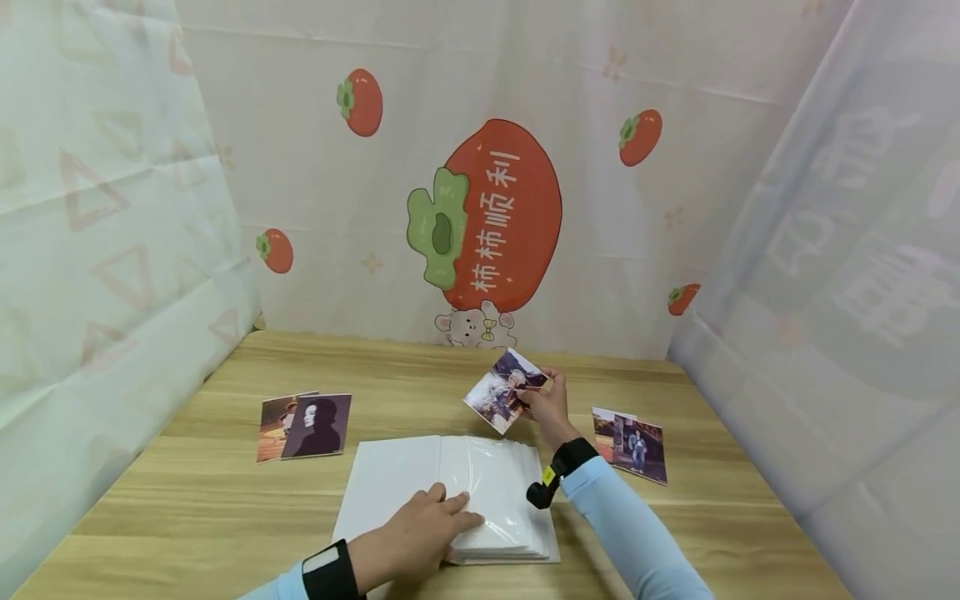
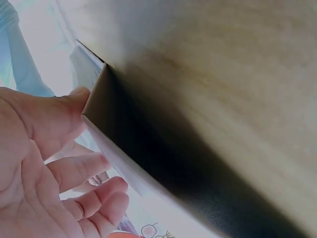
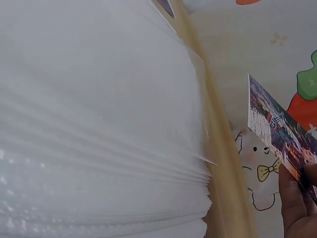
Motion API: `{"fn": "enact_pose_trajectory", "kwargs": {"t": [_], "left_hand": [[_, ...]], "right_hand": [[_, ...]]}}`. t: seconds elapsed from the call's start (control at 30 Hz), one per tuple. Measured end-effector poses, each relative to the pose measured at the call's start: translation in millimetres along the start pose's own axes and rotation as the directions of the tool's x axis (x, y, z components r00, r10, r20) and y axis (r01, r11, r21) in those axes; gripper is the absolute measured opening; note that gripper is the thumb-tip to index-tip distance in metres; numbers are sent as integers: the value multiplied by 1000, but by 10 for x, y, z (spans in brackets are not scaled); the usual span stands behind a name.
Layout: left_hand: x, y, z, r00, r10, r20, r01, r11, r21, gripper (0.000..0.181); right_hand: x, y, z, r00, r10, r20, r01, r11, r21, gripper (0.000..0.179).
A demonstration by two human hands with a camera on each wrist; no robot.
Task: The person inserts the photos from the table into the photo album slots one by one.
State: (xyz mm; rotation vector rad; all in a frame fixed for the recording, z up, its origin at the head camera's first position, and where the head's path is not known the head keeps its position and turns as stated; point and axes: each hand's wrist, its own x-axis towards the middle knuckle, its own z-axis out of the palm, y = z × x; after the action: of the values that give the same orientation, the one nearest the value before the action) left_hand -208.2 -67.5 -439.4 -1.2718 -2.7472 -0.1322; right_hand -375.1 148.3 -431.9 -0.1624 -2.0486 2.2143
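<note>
A photo album lies open on the table, its clear-sleeved pages on the right side. My left hand rests across its lower middle, fingers reaching over the sleeves. In the left wrist view the thumb of my left hand touches the corner of the album's edge, while the other fingers are loosely bent. My right hand pinches a photo by its right side, tilted above the album's far edge. The right wrist view shows this photo nearly edge-on beside the sleeves.
Two overlapping photos lie left of the album. Another overlapping pair lies to the right, beyond the right forearm. The wooden table is bounded by a printed cloth backdrop behind and cloth walls at both sides.
</note>
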Motion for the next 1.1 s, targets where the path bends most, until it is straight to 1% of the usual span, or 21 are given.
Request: {"fn": "enact_pose_trajectory", "kwargs": {"t": [0.07,0.2,0.3,0.43,0.57,0.7,0.87,0.97,1.1], "left_hand": [[-3,3,12,1000,4,1,-4,1000,17,46],[-8,11,36,1000,17,-20,-17,999,38,42],[-11,13,44,999,24,-31,-23,999,40,40],[-17,12,40,1000,22,-21,-22,1000,17,40],[-19,7,35,1000,17,-7,-17,1000,2,40],[-16,2,35,1000,2,10,-2,1000,-11,40],[-22,1,40,999,-15,35,16,999,-30,41],[-27,-2,41,999,-27,43,30,998,-50,40],[-30,-9,35,998,-40,55,44,996,-76,41]], "right_hand": [[24,25,21,1000,-8,-9,8,1000,11,54],[58,69,36,999,-33,-25,34,999,20,53],[60,98,54,1000,-12,-21,12,1000,22,53],[49,147,87,1000,31,4,-31,999,13,53],[31,181,115,998,34,51,-34,999,-6,57],[22,192,117,995,22,96,-18,999,-40,64],[9,182,89,989,10,149,4,996,-94,61],[-8,176,78,977,-3,212,26,994,-106,59],[-28,162,84,956,-34,292,80,986,-147,57]]}}
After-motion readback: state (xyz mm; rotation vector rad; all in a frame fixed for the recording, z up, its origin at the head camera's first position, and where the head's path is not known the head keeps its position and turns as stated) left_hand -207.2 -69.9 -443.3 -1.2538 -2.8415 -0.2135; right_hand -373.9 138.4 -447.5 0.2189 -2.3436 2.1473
